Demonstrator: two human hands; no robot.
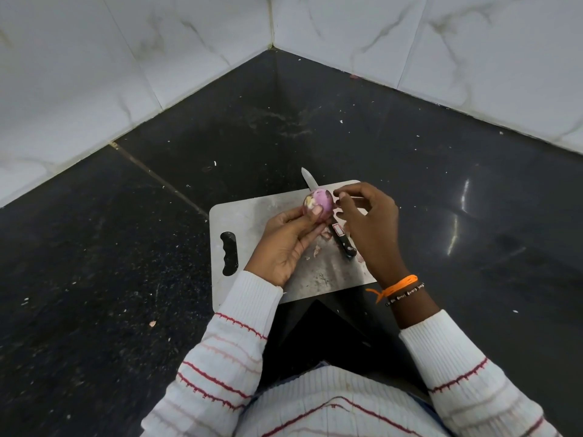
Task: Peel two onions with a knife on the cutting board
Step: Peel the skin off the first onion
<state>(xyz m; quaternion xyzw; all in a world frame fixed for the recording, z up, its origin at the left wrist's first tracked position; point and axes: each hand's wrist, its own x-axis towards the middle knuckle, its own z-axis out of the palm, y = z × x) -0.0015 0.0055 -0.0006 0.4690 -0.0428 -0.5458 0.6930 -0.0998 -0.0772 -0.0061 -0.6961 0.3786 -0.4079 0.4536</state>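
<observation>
Your left hand point(285, 244) covers the near side of the onion point(318, 204), and the onion hides the middle of the knife point(329, 216), so only the blade tip beyond the onion and the black handle nearer you show. The label on that handle is too small to read. Your right hand point(367, 222) and wrist conceal the cutting board point(249, 212) corner right of the onion. Whether your right fingertips point(338, 193) pinch any skin cannot be told.
</observation>
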